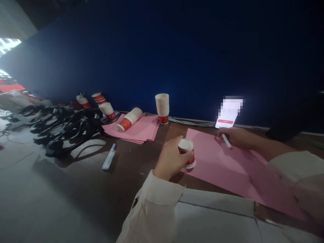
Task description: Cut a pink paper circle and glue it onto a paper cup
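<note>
My left hand (173,157) is wrapped round a red and white paper cup (190,158) at the left edge of a large pink sheet of paper (215,162). In my right hand (234,136) is a white marker-like pen (226,141) with an orange end pointing down toward me. The fingers of that hand are curled, partly hidden, near the lower edge of a lit phone (227,116). The phone leans by the dark blue partition, and part of its screen is blurred out.
A stack of paper cups (162,106) stands by the partition. Another stack (130,119) lies on pink sheets (149,130), with more cups (107,111) further left. A white and blue marker (109,157) lies on the table. Black strapped devices (73,131) crowd the left side.
</note>
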The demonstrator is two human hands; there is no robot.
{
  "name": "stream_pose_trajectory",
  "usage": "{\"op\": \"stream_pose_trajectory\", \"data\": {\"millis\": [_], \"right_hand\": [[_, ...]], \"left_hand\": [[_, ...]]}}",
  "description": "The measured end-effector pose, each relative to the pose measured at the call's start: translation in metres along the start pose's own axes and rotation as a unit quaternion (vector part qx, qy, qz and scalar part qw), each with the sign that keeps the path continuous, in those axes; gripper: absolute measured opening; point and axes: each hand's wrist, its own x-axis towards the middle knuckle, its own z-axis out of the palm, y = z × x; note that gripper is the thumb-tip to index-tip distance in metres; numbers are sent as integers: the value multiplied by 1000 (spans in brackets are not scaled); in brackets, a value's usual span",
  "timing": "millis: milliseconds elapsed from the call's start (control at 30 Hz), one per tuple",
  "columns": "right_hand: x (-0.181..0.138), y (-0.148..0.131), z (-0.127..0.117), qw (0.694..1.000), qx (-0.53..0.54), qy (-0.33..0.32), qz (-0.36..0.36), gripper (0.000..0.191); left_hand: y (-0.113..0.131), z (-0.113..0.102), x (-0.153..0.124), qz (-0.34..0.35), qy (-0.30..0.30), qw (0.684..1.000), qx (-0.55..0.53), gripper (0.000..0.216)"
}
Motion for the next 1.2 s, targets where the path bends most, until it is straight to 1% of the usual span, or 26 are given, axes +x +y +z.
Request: {"op": "stream_pose_trajectory", "data": {"millis": [133,200,333,567,733,1033,1200], "right_hand": [[-2,0,2,1000,9,-9,-17,17],[-3,0,3,1000,12,-12,-20,19],[-5,-2,4,1000,15,-7,-13,20],[-6,1,6,999,36,7,-3,19],[-6,2,7,999,37,9,12,21],[-7,-1,6,999,28,15,19,18],[-7,1,7,999,28,13,22,15]], "left_hand": [[2,1,0,11,-41,999,17,37],[2,1,0,19,-61,998,20,35],[3,1,0,38,-81,996,21,29],[13,-2,-2,77,-114,990,17,34],[15,-3,-3,95,-136,986,35,26],[11,-1,-1,104,-149,983,31,21],[12,-1,-1,101,-147,983,37,25]]}}
